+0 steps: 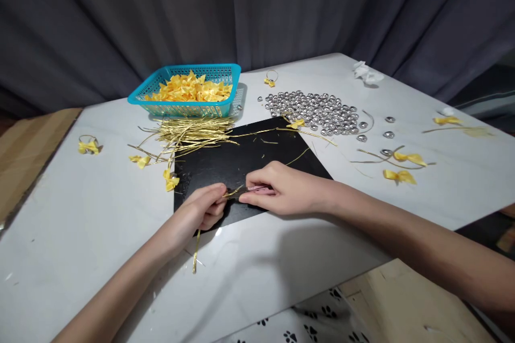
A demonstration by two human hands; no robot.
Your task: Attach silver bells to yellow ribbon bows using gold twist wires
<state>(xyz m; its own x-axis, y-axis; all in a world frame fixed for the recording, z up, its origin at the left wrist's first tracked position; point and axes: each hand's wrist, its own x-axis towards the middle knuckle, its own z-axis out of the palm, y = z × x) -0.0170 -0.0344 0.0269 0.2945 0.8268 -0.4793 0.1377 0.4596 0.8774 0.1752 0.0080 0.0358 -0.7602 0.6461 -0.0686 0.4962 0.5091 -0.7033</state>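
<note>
Left hand (201,211) and right hand (277,190) both pinched on thin gold wire tie (231,193) over matte black mat (241,163).

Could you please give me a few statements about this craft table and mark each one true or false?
1. The turquoise basket holds yellow bows. True.
2. The silver beads lie inside the basket. False: they lie loose on the white table, to the right of the basket.
3. Both the left hand and the right hand pinch a gold tie over the black mat. True.
4. The pile of gold ties lies at the table's near edge. False: it lies just in front of the basket.
5. A yellow bow on a ring lies at the far left. True.
</note>
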